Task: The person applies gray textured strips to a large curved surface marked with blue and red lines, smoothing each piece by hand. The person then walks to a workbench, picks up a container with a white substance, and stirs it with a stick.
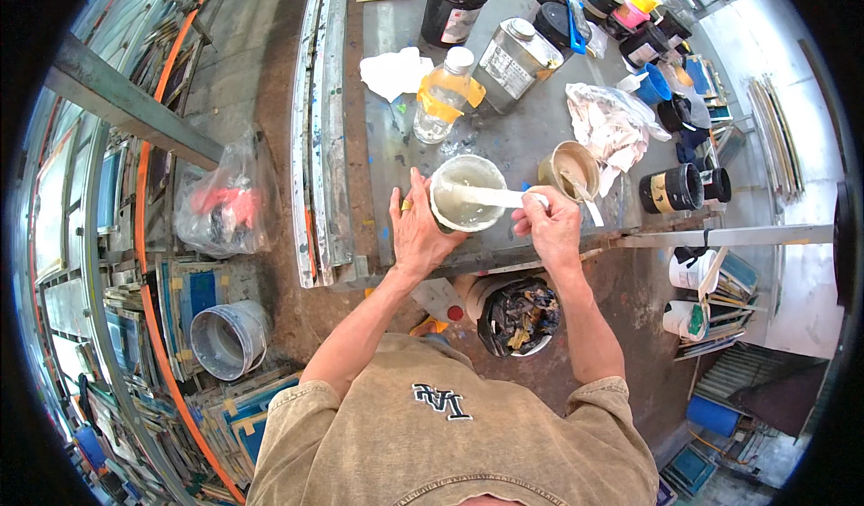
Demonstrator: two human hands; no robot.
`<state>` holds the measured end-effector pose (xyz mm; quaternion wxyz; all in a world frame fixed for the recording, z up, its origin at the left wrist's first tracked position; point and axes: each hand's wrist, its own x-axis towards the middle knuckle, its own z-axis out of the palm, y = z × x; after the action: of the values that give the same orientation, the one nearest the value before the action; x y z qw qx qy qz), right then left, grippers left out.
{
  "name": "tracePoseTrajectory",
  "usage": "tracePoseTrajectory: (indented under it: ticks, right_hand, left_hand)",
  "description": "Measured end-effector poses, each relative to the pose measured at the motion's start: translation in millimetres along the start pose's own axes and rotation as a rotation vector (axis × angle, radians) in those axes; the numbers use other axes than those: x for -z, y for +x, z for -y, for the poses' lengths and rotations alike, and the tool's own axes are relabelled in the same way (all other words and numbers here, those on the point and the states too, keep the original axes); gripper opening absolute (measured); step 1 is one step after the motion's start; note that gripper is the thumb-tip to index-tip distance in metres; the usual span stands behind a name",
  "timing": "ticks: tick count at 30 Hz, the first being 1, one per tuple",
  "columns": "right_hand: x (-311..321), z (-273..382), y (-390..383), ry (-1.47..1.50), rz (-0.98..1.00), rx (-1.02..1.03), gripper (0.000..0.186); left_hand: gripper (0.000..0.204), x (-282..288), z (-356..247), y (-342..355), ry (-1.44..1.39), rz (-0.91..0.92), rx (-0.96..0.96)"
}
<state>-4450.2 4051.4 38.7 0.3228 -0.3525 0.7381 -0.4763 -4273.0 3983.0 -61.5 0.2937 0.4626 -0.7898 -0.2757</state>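
My left hand (pixel 418 232) grips a white cup (pixel 447 176) of pale contents near the table's front edge. My right hand (pixel 552 225) pinches a white flat spatula (pixel 499 198), whose blade lies inside that cup. Just right of it, a second, tan cup (pixel 569 160) holds pale material and a light stick. A clear bottle (pixel 432 124) with yellow tape stands behind the cup, beside a metal can (pixel 513 70). Crumpled plastic and paper (pixel 607 124) lie to the right.
The grey table (pixel 396 146) carries several black tubs (pixel 454 2). Below its edge is a waste bucket (pixel 522 313). An empty pail (pixel 229 335), a plastic bag (pixel 225 205) and stacked screens are at left. A metal bar (pixel 738 234) extends right.
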Motion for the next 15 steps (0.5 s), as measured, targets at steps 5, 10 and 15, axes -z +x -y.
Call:
tracePoseTrajectory:
  ticks: [5,10,15]
  right_hand:
    - [2.4,-7.1,2.4,-0.574,-0.144,0.665,0.011]
    - [-2.0,6.3,-18.0,-0.308,0.043,0.292,0.009]
    - [-8.1,-2.4,-7.4,0.05,0.103,-0.073,0.012]
  left_hand:
    - [0.126,2.6,-2.5,-0.2,-0.028,0.008,0.009]
    - [0.13,-1.5,0.1,-0.6,0.014,0.005,0.005]
    - [0.13,1.7,-1.7,-0.1,-0.029,0.008,0.029]
